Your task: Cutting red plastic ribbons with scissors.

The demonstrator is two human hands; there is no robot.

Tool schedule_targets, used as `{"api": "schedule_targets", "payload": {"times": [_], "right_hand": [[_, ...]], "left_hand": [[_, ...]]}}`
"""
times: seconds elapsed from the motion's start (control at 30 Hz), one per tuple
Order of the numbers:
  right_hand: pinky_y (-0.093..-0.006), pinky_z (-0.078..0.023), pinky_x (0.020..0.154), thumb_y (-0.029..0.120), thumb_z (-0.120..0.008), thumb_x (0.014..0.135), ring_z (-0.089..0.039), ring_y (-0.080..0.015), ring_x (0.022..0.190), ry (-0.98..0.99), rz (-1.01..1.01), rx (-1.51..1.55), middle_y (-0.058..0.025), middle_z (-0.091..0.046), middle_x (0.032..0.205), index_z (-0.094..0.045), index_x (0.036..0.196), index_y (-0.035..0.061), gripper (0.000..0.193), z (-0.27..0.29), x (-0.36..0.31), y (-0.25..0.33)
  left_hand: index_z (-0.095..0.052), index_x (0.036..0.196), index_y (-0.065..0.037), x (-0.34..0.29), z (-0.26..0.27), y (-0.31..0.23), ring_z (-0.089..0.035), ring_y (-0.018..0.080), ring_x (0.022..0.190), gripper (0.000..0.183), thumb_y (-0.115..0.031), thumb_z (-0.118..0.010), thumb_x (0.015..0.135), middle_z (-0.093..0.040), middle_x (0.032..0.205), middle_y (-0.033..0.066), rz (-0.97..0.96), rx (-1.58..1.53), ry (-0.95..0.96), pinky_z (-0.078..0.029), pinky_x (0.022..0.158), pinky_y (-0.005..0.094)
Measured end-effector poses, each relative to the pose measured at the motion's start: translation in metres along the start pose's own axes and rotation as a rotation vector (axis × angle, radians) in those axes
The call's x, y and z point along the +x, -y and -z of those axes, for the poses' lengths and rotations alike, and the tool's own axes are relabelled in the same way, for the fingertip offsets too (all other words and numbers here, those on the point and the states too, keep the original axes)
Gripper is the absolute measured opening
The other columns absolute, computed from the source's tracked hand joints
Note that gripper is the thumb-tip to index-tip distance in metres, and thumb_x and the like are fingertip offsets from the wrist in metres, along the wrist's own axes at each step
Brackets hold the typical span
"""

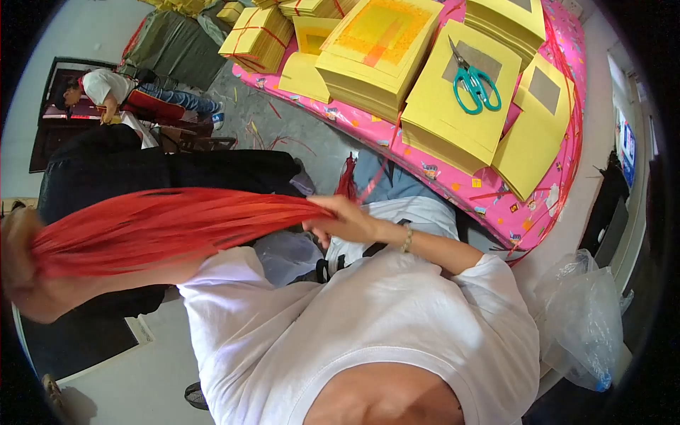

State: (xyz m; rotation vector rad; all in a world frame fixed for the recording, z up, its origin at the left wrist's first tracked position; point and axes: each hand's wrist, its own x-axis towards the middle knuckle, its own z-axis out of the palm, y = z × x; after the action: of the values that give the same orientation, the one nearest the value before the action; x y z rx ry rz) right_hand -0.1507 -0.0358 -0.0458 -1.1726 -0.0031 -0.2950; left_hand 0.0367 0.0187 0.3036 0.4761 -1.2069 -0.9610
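A long bundle of red plastic strips [177,227] stretches sideways in front of my chest. My left hand [28,273], smeared by motion at the far left edge, is closed round one end of it. At the other end my right hand [347,221] is closed round the gathered strips, a beaded bracelet on its wrist. Past that hand a red tail of strips [347,178] hangs over my lap. Teal-handled scissors [476,85] lie with blades apart on a stack of yellow paper [453,106], well away from both hands.
A table with a pink patterned cover [482,205] stands ahead to the right, bearing more yellow paper stacks [382,57]. At the right hangs a clear plastic bag [584,319]. Another person [106,88] sits bent over at the far left. Red scraps [273,110] lie on the floor.
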Motion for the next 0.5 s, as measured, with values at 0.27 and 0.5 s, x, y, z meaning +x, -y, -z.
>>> {"api": "schedule_targets", "payload": {"times": [0.27, 0.5], "right_hand": [[-0.0385, -0.041, 0.051, 0.014, -0.057, 0.082, -0.054, -0.0277, 0.052, -0.386, 0.116, -0.589, -0.0142, -0.053, 0.059, -0.055, 0.095, 0.0028, 0.017, 0.034, -0.021, -0.053], [-0.0411, -0.041, 0.046, 0.007, -0.061, 0.065, -0.056, -0.0324, 0.055, -0.158, 0.281, -1.05, -0.0121, -0.05, 0.056, -0.044, 0.077, 0.0054, 0.021, 0.049, -0.009, -0.017]], "left_hand": [[-0.048, 0.101, -0.01, -0.12, 0.038, 0.093, -0.027, 0.003, 0.041, 0.014, -0.02, -0.051, 0.092, -0.038, 0.06, -0.0055, 0.506, 0.583, -0.651, -0.02, 0.037, 0.0193], [-0.041, 0.128, -0.006, -0.283, 0.1, 0.192, -0.052, 0.0191, 0.094, 0.063, -0.019, -0.073, 0.075, -0.055, 0.113, 0.0084, 1.118, 0.846, -0.494, -0.043, 0.085, 0.0318]]}}
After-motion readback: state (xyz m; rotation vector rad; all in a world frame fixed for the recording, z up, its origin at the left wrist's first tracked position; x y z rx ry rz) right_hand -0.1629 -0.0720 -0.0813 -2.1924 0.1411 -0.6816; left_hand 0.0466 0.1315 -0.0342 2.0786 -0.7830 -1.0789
